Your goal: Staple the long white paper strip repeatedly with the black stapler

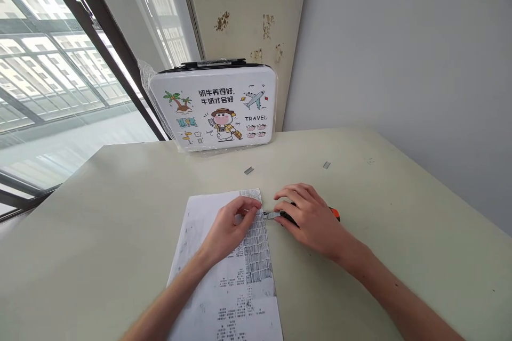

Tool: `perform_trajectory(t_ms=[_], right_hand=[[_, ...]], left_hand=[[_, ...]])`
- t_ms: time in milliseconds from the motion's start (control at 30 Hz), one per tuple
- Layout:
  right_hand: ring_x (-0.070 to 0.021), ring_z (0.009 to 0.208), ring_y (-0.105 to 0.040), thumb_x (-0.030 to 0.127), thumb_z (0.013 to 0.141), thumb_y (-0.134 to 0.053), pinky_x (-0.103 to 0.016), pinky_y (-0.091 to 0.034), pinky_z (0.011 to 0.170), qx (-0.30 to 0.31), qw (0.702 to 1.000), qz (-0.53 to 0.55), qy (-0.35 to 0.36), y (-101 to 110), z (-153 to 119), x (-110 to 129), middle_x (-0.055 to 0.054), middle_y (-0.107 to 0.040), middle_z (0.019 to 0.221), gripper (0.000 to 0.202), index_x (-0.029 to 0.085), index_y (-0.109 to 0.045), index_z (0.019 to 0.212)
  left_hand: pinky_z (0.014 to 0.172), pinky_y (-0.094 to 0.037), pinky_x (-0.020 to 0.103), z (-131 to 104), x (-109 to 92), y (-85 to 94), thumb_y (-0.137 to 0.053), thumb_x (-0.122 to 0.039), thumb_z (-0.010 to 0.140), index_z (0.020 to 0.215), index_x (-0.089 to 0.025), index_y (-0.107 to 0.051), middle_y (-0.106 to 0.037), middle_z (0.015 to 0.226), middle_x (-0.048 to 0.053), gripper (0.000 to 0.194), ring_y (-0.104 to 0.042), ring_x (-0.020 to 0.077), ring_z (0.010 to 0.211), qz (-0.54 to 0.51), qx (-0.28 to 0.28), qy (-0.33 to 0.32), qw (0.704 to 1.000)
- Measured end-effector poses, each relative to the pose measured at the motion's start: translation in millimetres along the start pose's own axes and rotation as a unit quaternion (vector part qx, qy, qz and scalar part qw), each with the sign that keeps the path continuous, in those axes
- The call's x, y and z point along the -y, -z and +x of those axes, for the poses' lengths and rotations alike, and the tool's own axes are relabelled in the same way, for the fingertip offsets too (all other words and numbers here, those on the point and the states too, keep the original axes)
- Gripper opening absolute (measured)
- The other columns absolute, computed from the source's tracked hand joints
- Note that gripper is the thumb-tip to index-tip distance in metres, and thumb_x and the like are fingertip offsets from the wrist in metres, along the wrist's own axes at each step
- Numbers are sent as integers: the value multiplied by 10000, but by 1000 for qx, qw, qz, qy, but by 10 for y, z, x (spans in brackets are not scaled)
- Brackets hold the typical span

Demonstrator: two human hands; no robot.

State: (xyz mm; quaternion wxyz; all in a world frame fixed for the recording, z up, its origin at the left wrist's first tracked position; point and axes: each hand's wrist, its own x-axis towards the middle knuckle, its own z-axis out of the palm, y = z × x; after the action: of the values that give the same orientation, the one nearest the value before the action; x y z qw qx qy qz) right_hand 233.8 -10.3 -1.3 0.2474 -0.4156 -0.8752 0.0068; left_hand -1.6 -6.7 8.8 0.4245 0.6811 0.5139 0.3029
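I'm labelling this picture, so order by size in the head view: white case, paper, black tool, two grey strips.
1. Paper and white case: unsure which looks larger; the paper is nearer, partly covered.
2. Black tool, partly hidden.
3. Left grey strip, right grey strip: alike.

The bare left forearm (pixel 176 293) comes in from seven o'clock, its left hand (pixel 228 226) aimed towards one, thumb and index tips drawn together. The bare right forearm (pixel 394 290) enters between four and five; the right hand (pixel 310 220) points towards ten, back upward, fingers (pixel 294 193) bent.
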Motion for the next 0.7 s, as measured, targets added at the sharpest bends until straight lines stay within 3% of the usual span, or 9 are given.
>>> perform_trajectory(t_ms=[700], right_hand=[[-270, 1175, -634, 200, 966, -689, -474, -483, 1032, 12, 1000, 6, -4, 52, 4, -8, -70, -727, 1215, 38, 222, -719, 965]], left_hand=[[808, -541, 312, 2, 61, -16, -538, -384, 1029, 1085, -248, -720, -753, 1033, 18, 234, -690, 200, 962, 38, 0, -33, 999]])
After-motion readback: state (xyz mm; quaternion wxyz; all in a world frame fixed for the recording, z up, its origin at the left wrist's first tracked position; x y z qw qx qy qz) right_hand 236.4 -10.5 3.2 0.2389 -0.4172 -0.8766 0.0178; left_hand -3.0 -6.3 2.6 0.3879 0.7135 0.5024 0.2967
